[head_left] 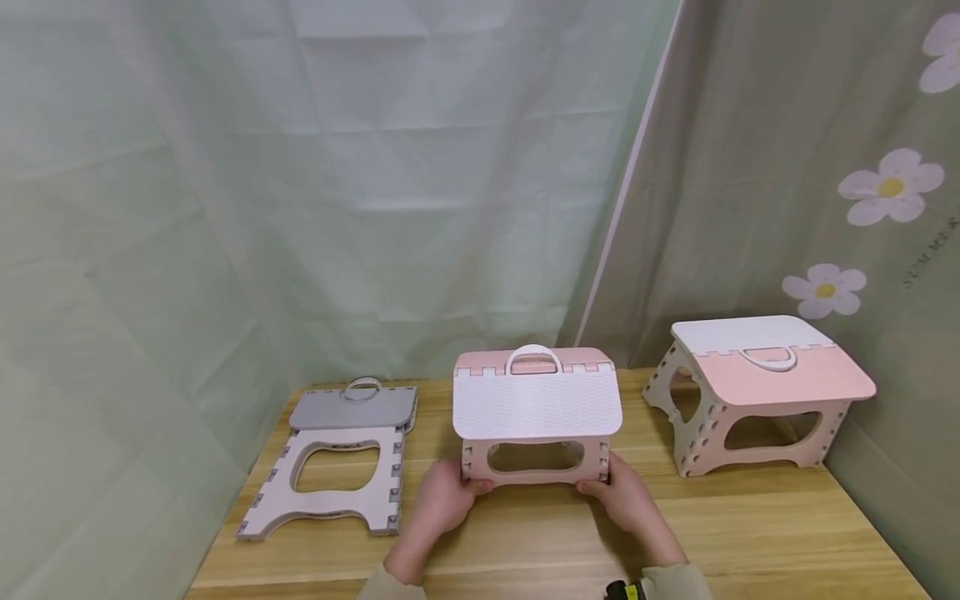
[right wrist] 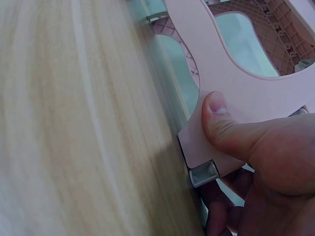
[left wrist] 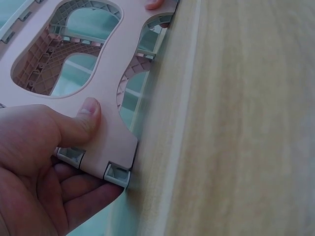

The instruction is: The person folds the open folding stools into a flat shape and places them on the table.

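An unfolded pink and white folding step stool (head_left: 536, 406) stands in the middle of the wooden table, its white handle loop up on the top. At its front left leg my left hand (head_left: 448, 492) grips the pink panel, thumb (left wrist: 88, 115) on the front face and fingers curled behind the edge. My right hand (head_left: 618, 493) grips the front right leg the same way, its thumb (right wrist: 216, 115) pressed on the pink panel. In both wrist views the leg's lower edge is close to the tabletop (left wrist: 236, 118); whether it touches is hard to tell.
A grey and white folding stool (head_left: 337, 458) lies folded flat at the left. On the right stands another unfolded pink and white stool (head_left: 761, 392). Curtains (head_left: 450, 208) hang behind and beside the table. A black and yellow object (head_left: 625, 590) shows at the right sleeve.
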The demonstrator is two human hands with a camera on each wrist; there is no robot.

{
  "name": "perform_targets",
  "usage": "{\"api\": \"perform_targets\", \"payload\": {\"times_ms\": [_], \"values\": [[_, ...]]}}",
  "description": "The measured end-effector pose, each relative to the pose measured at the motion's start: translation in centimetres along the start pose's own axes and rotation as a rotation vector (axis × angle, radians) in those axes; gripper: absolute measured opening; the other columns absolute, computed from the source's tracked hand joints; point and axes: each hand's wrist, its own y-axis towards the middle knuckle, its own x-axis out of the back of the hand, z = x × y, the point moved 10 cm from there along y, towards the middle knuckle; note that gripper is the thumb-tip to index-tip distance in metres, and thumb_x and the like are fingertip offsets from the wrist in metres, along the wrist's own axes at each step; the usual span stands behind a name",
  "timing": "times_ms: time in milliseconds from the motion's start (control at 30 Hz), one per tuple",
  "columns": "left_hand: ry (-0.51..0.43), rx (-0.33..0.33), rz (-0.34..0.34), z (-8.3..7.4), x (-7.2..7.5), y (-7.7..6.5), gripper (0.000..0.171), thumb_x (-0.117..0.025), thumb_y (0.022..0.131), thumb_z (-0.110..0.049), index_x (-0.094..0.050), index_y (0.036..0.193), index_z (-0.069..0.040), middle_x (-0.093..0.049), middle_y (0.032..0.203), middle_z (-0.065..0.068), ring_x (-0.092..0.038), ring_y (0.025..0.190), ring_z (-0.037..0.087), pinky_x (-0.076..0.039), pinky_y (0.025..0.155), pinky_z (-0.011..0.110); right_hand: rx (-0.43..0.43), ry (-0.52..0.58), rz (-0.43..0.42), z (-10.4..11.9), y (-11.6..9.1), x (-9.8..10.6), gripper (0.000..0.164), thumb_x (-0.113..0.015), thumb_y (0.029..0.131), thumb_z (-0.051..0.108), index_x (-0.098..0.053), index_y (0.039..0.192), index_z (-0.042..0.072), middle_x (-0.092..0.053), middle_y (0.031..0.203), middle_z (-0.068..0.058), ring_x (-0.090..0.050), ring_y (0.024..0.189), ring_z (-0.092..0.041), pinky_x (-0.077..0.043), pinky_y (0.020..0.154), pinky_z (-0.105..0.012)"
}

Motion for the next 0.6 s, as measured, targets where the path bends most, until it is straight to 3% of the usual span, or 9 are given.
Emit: {"api": "perform_targets", "payload": {"times_ms": [600], "values": [[0.011,-0.014,-0.004,-0.33,-0.02,-0.1,0.024,-0.087,0.09,-0.029,-0.073,0.091,-0.009,-0.063,0.074,-0.006,-0.053,0.064,0.01,-0.047,0.059,0.031,-0.011,0.008,0.011,0.1,-0.03,-0.08,0.041,-0.083,0.094,0.016,-0.066,0.129,0.006,-0.073,0.118,-0.009,-0.064,0.118,-0.034,-0.048,0.102,-0.06]]}}
